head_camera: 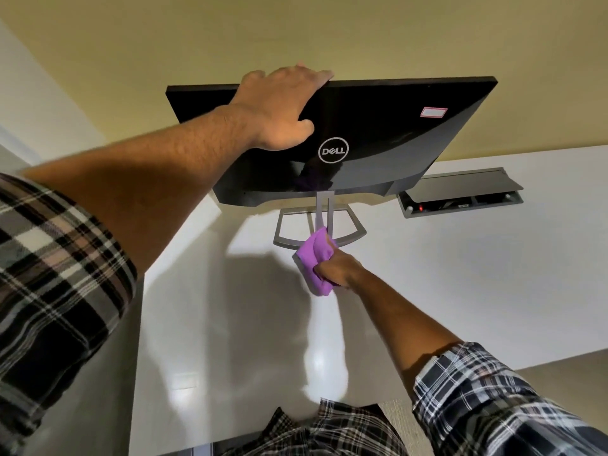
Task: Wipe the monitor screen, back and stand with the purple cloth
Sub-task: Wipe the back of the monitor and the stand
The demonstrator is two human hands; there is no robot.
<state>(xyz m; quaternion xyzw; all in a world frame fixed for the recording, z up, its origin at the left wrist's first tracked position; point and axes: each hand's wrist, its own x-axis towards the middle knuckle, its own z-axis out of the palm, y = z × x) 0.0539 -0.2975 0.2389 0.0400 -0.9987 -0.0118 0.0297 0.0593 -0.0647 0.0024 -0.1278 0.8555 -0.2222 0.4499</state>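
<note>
Right hand point(339, 269) grips the bunched purple cloth point(314, 263), soft and folded, against the foot of the stand's point(320, 230) thin grey metal post, at about six o'clock below the monitor point(378, 143). The right arm reaches straight out, plaid sleeve point(493, 399) rolled back. Farther off, the left hand point(283, 106) lies flat, fingers hooked over the top edge of the glossy black back at eleven o'clock.

you can't see the monitor point(378, 136) screen; it faces away. your left hand point(279, 110) fingertips hide over its top edge. the purple cloth point(314, 261) covers part of the stand point(324, 205).
</note>
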